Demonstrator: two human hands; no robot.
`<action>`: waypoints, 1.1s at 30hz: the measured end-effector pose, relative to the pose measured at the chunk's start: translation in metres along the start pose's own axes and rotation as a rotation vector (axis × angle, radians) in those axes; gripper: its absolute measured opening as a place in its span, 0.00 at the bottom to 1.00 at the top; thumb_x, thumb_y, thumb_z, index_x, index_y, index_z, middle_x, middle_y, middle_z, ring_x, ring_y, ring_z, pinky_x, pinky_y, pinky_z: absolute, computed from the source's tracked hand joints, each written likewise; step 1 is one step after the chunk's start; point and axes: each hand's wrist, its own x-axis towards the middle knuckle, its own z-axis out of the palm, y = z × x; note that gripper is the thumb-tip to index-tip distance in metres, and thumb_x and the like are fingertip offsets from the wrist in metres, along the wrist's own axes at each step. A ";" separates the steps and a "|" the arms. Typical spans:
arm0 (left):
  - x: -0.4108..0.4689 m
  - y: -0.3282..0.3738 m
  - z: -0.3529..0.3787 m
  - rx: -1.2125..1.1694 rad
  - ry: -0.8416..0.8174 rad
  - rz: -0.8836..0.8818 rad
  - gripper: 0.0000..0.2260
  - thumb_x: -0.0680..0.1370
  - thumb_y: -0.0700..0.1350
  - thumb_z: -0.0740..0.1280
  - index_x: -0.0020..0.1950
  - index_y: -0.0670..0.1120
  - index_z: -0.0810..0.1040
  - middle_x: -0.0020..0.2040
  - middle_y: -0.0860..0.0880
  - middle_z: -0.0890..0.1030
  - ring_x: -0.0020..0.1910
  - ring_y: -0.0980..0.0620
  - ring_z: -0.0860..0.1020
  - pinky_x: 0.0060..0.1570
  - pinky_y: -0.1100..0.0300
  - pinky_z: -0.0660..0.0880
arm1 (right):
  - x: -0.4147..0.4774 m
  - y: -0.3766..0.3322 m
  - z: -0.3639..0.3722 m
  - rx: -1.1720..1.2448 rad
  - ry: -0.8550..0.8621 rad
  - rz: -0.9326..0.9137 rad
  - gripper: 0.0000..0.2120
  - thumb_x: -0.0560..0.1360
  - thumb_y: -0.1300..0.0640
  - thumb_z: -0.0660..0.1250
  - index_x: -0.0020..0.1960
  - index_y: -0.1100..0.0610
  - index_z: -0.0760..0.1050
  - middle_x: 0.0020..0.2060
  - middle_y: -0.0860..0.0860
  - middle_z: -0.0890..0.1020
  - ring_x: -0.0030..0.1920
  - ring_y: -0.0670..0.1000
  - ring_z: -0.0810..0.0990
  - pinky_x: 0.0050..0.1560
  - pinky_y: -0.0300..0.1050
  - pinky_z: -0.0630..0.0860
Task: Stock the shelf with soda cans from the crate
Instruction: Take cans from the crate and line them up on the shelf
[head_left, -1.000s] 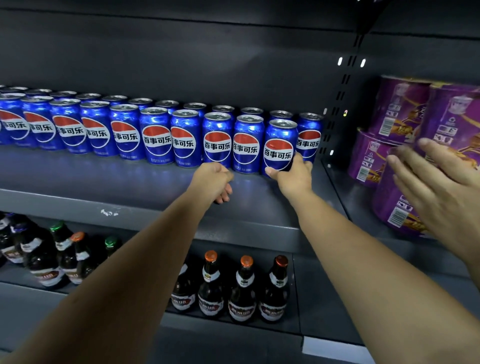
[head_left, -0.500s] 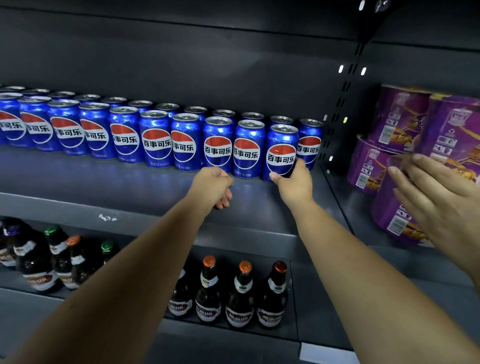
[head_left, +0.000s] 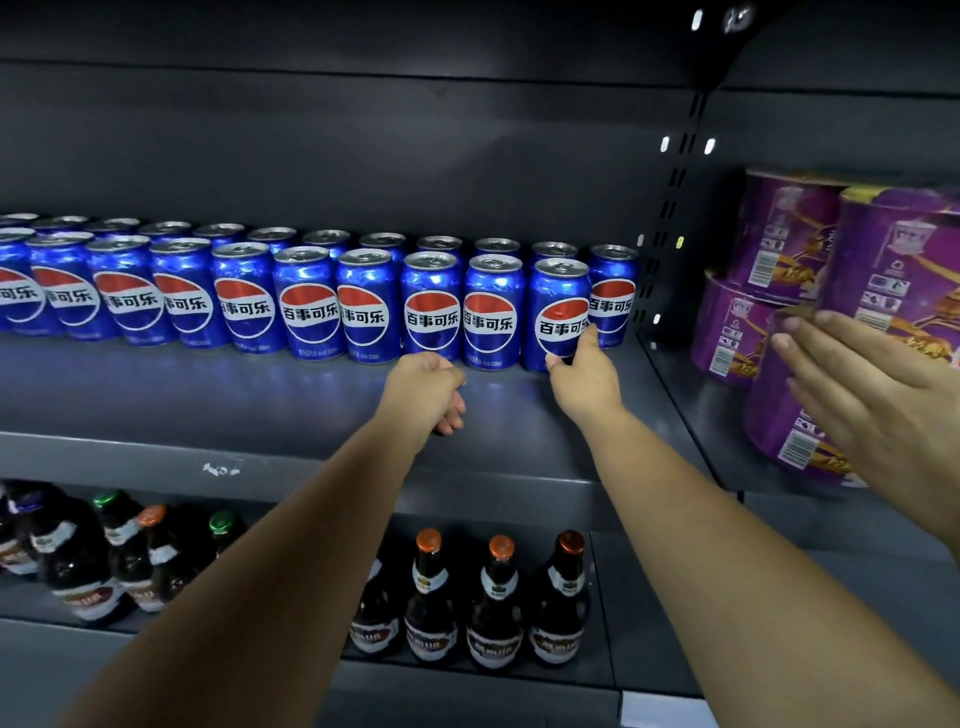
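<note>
**A:** We're at the shelf (head_left: 234, 400), and the right grip (head_left: 582, 376) is clamped on the end can (head_left: 558, 296). The thumb sits low on the left of the label and the fingers curl round the right side.

**B:** And the left grip (head_left: 428, 387)?

**A:** It's low over the shelf board, just in front of the row. The fingers are loosely curled with nothing in them, and I can't tell if it touches the board.

**B:** Where does that can stand?

**A:** Upright at the right end of the front row of blue cans (head_left: 306, 304), tight against its neighbour. One more can stands behind and to its right, near the upright. There's no crate in view.

**B:** How will it handle?

**A:** I'd expect some heft if it's sealed and full. It should be stiff under the fingers, but the wall is thin and a hard squeeze or a knock could dent it. That glossy skin looks slippery too. I'd take hold round the middle, thumb opposite fingers, or push low so it slides rather than tips. Only the front and right side are free.

**B:** Anything nearby?

**A:** Another hand (head_left: 883, 405) lies on the purple tubs (head_left: 779, 239) in the next bay, and brown bottles (head_left: 498, 597) stand on the shelf below.
</note>
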 end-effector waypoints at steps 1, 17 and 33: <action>-0.001 0.000 0.000 -0.001 0.006 0.000 0.05 0.78 0.36 0.60 0.43 0.40 0.72 0.28 0.44 0.75 0.17 0.55 0.70 0.17 0.68 0.65 | 0.000 0.000 0.000 -0.001 -0.005 0.008 0.33 0.80 0.59 0.59 0.78 0.57 0.45 0.71 0.55 0.67 0.69 0.57 0.68 0.66 0.47 0.65; 0.000 -0.001 0.000 -0.007 -0.001 -0.010 0.07 0.78 0.38 0.61 0.40 0.41 0.72 0.29 0.44 0.75 0.17 0.55 0.71 0.18 0.68 0.65 | 0.001 -0.001 0.002 0.018 0.021 -0.001 0.40 0.77 0.55 0.66 0.78 0.61 0.42 0.73 0.55 0.64 0.73 0.55 0.62 0.70 0.47 0.60; -0.011 0.003 0.000 -0.007 -0.015 -0.045 0.08 0.77 0.35 0.59 0.39 0.42 0.70 0.31 0.44 0.74 0.25 0.51 0.74 0.20 0.67 0.69 | -0.019 -0.017 0.003 -0.186 0.014 0.128 0.39 0.77 0.62 0.62 0.76 0.65 0.38 0.72 0.60 0.64 0.71 0.59 0.65 0.67 0.49 0.65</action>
